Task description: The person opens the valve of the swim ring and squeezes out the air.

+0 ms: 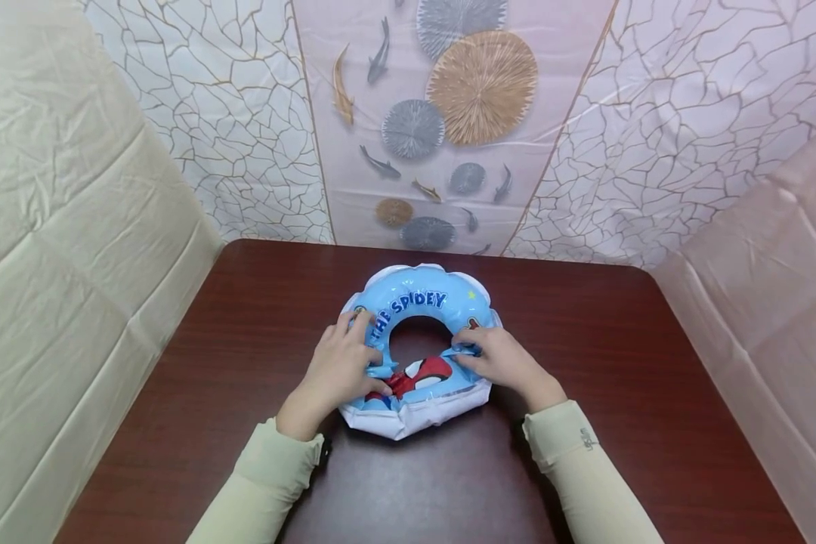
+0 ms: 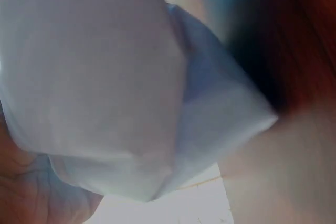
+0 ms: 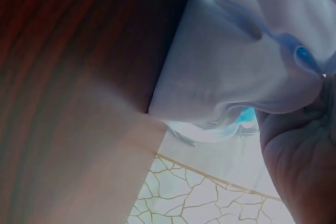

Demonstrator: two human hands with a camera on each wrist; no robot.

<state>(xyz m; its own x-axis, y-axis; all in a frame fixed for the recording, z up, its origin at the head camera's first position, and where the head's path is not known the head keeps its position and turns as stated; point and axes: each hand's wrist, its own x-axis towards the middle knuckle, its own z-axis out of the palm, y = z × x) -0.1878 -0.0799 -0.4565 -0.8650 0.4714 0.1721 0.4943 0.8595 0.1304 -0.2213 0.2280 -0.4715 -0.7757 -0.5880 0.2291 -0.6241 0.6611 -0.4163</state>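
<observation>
Backdrop (image 1: 258, 151), white with gold crackle lines; central panel (image 1: 353, 189), pink, printed with fish (image 1: 341, 85) and discs (image 1: 483, 87). Side cloths (image 1: 75, 249), pale, creased, left and right. Desk (image 1: 258, 325), dark red-brown wood grain.

Ring (image 1: 415, 283), one, inflatable, blue, lying at the middle of the desk; inscribed "THE SPIDEY" in dark blue capitals along its far and left arc. Red figure (image 1: 437, 367) with white patches on the near arc, partly creased; white rim (image 1: 408, 419), crumpled toward the near side.

Left grip (image 1: 336, 366): bent fingers and thumb apart, clasping the left side of the ring, covering some print. Right grip (image 1: 493, 355): thumb and fingers pinching the inner right side; fingertips partly lost in folds. Sleeves (image 1: 258, 483), pale, cut off by the lower frame; small mark (image 1: 588, 438) on the right cuff, illegible. Both wrist views largely filled by the ring's whitish plastic, the left one blurred; contact points not distinguishable there.

Desk far corners rounded, far edge against the backdrop; near edge outside the frame. Ring well apart from both side edges, with wide desk surface to either hand
</observation>
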